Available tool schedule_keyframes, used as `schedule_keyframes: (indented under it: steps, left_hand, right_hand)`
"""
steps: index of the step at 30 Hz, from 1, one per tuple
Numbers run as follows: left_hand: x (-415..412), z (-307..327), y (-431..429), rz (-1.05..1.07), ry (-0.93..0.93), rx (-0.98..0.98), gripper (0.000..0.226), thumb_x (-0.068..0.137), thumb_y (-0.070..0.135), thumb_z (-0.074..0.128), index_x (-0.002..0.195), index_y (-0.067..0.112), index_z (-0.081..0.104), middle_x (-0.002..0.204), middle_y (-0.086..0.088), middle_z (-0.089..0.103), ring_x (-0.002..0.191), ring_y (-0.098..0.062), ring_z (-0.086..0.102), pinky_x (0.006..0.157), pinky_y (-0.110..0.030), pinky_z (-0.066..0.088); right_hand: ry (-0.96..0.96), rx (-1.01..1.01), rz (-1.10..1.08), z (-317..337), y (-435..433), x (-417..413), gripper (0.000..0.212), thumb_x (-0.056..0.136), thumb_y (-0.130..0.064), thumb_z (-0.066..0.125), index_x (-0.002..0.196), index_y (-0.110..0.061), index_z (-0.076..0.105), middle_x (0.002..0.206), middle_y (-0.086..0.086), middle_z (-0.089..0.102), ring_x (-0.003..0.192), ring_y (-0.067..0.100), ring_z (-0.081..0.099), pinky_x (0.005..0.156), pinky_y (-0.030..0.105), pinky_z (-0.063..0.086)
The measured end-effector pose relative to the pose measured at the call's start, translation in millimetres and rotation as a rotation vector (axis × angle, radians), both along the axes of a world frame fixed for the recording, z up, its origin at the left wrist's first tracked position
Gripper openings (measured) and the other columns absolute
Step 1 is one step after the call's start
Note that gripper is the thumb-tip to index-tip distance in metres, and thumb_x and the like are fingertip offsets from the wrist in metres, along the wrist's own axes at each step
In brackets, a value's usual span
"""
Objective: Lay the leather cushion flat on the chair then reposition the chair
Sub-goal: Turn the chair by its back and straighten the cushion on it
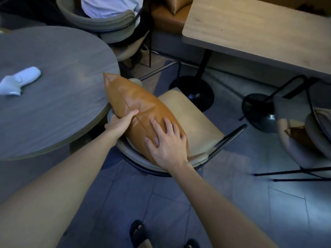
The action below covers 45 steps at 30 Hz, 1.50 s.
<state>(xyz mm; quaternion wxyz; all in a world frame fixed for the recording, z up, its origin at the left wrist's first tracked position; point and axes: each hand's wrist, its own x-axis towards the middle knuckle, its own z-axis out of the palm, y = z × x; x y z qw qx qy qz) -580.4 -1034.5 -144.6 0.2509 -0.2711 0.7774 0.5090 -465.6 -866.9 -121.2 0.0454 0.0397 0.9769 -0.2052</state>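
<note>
A tan leather cushion (132,102) stands on its edge along the left side of the beige chair (195,120), seam up, leaning toward the backrest. My left hand (120,122) grips the cushion's near left side, thumb over the seam. My right hand (166,142) lies flat with spread fingers on the cushion's right face near its lower end. The chair has a black metal frame and sits between the round table and the rectangular table.
A round grey table (53,90) touches the cushion's left side and carries a white controller (19,80). A rectangular wooden table (259,31) with a black pedestal base (193,90) stands right. Another chair (304,140) is at far right. A seated person (107,6) is behind. My sandalled feet are below.
</note>
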Motion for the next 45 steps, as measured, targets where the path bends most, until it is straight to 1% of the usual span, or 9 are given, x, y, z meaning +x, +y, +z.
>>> schedule_keyframes:
  steps: [4,8,13,17,30,34,38,41,45]
  left_hand:
    - [0,0,0,0.012,0.019,0.018,0.138,0.055,0.084,0.071,0.165,0.020,0.018,0.164,-0.014,0.034,0.143,-0.036,0.043,0.116,-0.051,0.039]
    - [3,0,1,0.031,0.037,0.038,0.136,0.057,0.083,0.073,0.165,0.021,0.018,0.164,-0.013,0.033,0.143,-0.035,0.042,0.117,-0.050,0.038]
    - [6,1,3,0.061,0.050,0.056,0.130,0.061,0.078,0.076,0.164,0.019,0.023,0.162,-0.012,0.036,0.141,-0.033,0.044,0.114,-0.046,0.040]
    - [6,3,1,0.099,0.056,0.085,0.128,0.059,0.074,0.079,0.162,0.017,0.030,0.159,-0.010,0.044,0.138,-0.032,0.048,0.114,-0.048,0.043]
    - [22,3,17,0.190,0.082,0.138,0.114,0.071,0.057,0.087,0.159,0.011,0.033,0.156,-0.009,0.047,0.137,-0.032,0.050,0.114,-0.049,0.044]
    - [37,3,44,0.235,0.064,0.168,0.126,0.056,0.062,0.089,0.158,0.014,0.036,0.154,-0.011,0.046,0.133,-0.031,0.051,0.111,-0.049,0.047]
    - [50,-3,76,0.283,0.043,0.198,0.143,0.036,0.070,0.085,0.159,0.021,0.032,0.151,-0.011,0.046,0.129,-0.032,0.053,0.108,-0.051,0.050]
    - [60,-10,100,0.289,-0.010,0.210,0.149,0.031,0.075,0.086,0.161,0.031,0.026,0.146,-0.010,0.048,0.121,-0.035,0.058,0.100,-0.055,0.055]
    - [73,-20,134,0.275,-0.037,0.214,0.144,0.030,0.081,0.083,0.156,0.032,0.035,0.135,-0.008,0.058,0.114,-0.036,0.062,0.095,-0.056,0.057]
  right_hand:
    - [0.062,-0.123,-0.070,-1,4,2,0.054,0.102,-0.059,0.031,0.152,-0.038,0.040,0.161,0.001,0.038,0.148,0.026,0.031,0.115,0.055,0.029]
    - [0.187,-0.486,-0.565,-18,22,21,0.048,0.102,-0.044,0.033,0.125,-0.017,0.065,0.125,0.008,0.067,0.118,0.029,0.058,0.104,0.050,0.042]
    - [0.020,-0.376,-0.964,-32,32,55,0.061,0.092,-0.017,0.057,0.151,-0.018,0.040,0.153,0.010,0.042,0.137,0.033,0.040,0.109,0.054,0.031]
    - [-0.210,-1.026,-1.284,-36,38,57,0.098,0.088,-0.020,0.067,0.162,-0.028,0.004,0.142,0.012,0.047,0.123,0.040,0.049,0.102,0.057,0.047]
    - [-0.438,-0.985,-1.026,-48,77,52,0.100,0.094,-0.023,0.069,0.153,-0.023,-0.010,0.098,0.014,0.064,0.087,0.042,0.073,0.044,0.041,0.061]
    - [-0.458,-0.910,-1.014,-47,115,48,0.084,0.092,-0.027,0.073,0.143,-0.024,0.006,0.123,0.022,0.060,0.079,0.043,0.072,0.035,0.037,0.054]
    - [-0.444,-0.848,-0.960,-41,161,45,0.094,0.095,-0.025,0.070,0.153,-0.016,-0.003,0.132,0.019,0.048,0.078,0.041,0.070,0.054,0.046,0.063]
    - [-0.389,-0.784,-0.899,-47,205,44,0.063,0.102,-0.015,0.057,0.152,-0.002,0.022,0.136,0.019,0.052,0.086,0.035,0.066,0.082,0.055,0.060]
    - [-0.223,-0.820,-0.873,-49,237,55,0.080,0.084,-0.031,0.077,0.149,-0.020,0.031,0.123,0.015,0.059,0.087,0.032,0.066,0.057,0.042,0.061]
